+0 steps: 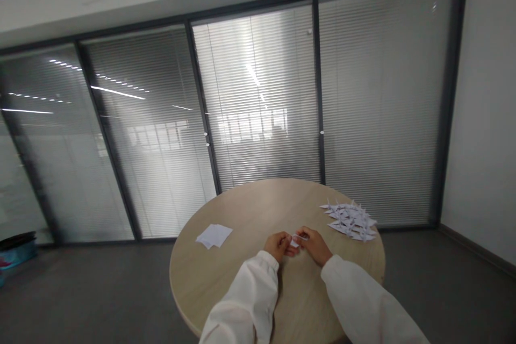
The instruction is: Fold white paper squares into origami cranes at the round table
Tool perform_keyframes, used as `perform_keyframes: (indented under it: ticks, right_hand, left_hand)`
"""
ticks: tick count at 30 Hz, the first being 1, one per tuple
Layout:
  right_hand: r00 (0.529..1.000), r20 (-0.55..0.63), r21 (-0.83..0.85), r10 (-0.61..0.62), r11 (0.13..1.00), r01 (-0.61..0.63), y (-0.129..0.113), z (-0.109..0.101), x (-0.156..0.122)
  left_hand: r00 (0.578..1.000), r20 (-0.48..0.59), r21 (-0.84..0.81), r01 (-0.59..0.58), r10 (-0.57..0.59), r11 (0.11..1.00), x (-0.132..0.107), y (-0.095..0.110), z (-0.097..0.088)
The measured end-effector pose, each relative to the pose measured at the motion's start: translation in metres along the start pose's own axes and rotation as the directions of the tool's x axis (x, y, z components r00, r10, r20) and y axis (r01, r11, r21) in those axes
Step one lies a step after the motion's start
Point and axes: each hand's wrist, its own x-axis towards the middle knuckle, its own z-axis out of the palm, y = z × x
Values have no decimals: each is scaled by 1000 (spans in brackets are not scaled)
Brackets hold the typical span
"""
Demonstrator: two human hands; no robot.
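My left hand [278, 245] and my right hand [314, 244] meet over the middle of a round wooden table [242, 285], both in white sleeves. Their fingers are pinched together on a small piece of white paper [296, 241] held between them just above the tabletop. A small stack of flat white paper squares [214, 236] lies to the left of my hands. A pile of several folded white paper figures [352, 220] lies to the right, near the table's far right edge.
Behind the table runs a glass wall with closed blinds and dark frames [318, 91]. Grey carpet [80, 295] surrounds the table. A blue container [16, 250] stands on the floor at the far left. A white wall [484, 118] is at the right.
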Motion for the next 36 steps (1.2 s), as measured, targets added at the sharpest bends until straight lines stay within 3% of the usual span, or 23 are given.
perform_keyframes:
  ticks: [13,19,24,36]
  right_hand:
    - [999,52,87,4,996,-8,-1,0,1]
    - [997,-54,-104,-54,993,49,-3,1,0]
    - [983,-77,-135,-164,979,152,-12,-2,-3]
    - [953,-41,-131,-300,947,293,-8,-1,-4]
  left_hand:
    - [1000,11,-11,-21,21,1000,-3,2,-1]
    - [985,-58,-132,153,-162,979,2,2,-4]
    - [949,-8,-285,300,-316,910,3,5,-5]
    - [971,-35,-432,198,-235,880,8,-2,-16]
